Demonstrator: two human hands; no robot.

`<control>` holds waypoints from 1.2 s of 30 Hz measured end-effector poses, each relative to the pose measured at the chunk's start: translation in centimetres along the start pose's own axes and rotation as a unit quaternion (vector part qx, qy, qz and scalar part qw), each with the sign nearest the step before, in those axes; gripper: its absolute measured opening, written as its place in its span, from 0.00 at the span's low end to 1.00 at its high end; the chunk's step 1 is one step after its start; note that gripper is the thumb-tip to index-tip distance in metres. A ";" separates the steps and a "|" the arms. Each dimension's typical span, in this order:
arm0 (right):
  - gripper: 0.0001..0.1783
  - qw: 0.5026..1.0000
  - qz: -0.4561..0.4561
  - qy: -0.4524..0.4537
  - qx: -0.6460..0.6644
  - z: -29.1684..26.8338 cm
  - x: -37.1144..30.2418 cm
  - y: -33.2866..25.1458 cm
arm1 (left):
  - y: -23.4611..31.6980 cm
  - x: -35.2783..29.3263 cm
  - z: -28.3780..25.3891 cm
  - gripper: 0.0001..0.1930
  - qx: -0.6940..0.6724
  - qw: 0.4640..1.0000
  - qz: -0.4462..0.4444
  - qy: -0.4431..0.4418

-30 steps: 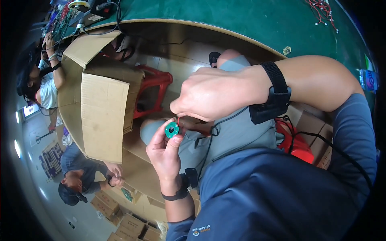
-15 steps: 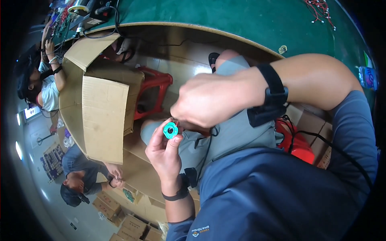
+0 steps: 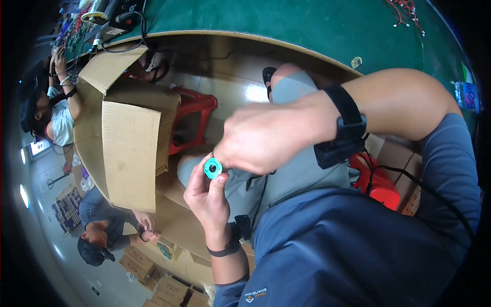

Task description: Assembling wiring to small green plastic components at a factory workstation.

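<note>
Between its thumb and fingers my left hand [image 3: 208,199] pinches a small turquoise ring-shaped part [image 3: 219,172]. The part has a scalloped edge and a dark round hole, which faces up. Over its right side, touching or very close to it, comes my right hand [image 3: 261,137]. That hand is curled with its back uppermost and slightly blurred. Its fingertips, and whatever lies in them, are hidden beneath it. Both hands are held above my lap in grey shorts [image 3: 286,180]. A black strap circles each wrist.
A large cardboard box with open flaps [image 3: 130,153] stands left, beside a red stool [image 3: 197,115]. The green table [image 3: 286,23] curves across the top, bearing red wires [image 3: 404,13] and black equipment [image 3: 115,23]. Two other people [image 3: 99,220] are at the left. A black cable [image 3: 404,174] crosses my right side.
My left hand has tilted the turquoise part slightly and shifted it a little left. My right hand has rolled and lowered over it. Some red beside the part is now covered.
</note>
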State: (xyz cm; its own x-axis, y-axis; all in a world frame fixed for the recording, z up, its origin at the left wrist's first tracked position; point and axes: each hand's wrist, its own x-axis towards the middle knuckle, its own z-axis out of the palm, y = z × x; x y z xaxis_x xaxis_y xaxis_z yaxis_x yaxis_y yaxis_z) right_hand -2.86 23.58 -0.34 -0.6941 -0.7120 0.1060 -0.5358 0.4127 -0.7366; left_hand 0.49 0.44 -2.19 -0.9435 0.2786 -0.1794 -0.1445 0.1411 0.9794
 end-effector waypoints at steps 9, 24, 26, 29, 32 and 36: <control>0.11 0.992 -0.022 0.054 0.108 0.2 -0.6 -0.3 | 0.0 -0.2 -0.3 0.23 0.025 0.999 0.021 0.006; 0.11 0.994 0.006 0.059 0.091 -0.4 -0.4 0.1 | 0.4 -0.1 0.3 0.22 0.008 1.000 0.019 0.007; 0.11 0.999 0.009 0.000 0.053 -0.7 -0.6 0.5 | 1.0 0.0 0.9 0.22 0.023 1.000 0.014 0.010; 0.11 0.997 0.044 0.020 0.057 -0.6 0.0 0.2 | 0.3 -0.2 0.6 0.22 0.026 0.999 0.016 0.007; 0.11 0.996 0.009 -0.018 0.087 -0.4 -0.4 -0.2 | 0.6 -0.2 0.8 0.22 0.036 0.999 0.026 0.017; 0.11 0.994 0.088 0.040 0.060 -0.6 0.0 0.2 | 0.3 -0.2 0.9 0.21 0.048 0.999 0.014 0.021</control>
State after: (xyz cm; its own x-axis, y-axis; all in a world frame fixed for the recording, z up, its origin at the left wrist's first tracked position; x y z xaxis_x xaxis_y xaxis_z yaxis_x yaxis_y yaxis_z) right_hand -3.22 24.00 -0.07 -0.8108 -0.5850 0.0176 -0.3451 0.4535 -0.8217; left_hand 0.90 1.26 -1.98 -0.9586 0.2447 -0.1456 -0.0902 0.2241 0.9704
